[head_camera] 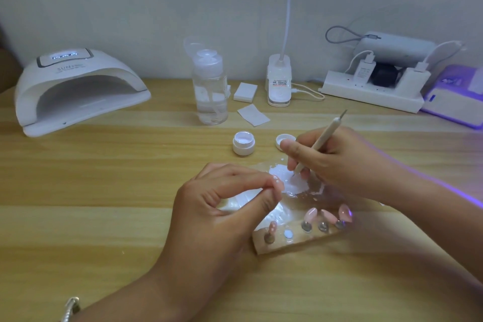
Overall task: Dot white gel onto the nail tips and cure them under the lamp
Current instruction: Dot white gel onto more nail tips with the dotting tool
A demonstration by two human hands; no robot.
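Far left, lamp (78,91): we see its display lit and no tips inside; curing is not yet begun.
Left hand (217,206): we pinch one nail tip (276,182) between thumb and fingertips, above the palette; white specks show on it.
Gel jar (243,143): open, with its lid (283,140) just beside it.
Palette (274,217): white gel (290,185) is pooled at its far end.
Stand (295,246): four pink tips (311,213) sit on it and one peg is bare; whether they carry dots, we cannot tell.
Right hand (339,162): we grip the dotting tool (321,138) like a pen, point down at the gel; we judge we are reloading.
Remaining: most of the dotting, we judge, and all the curing.
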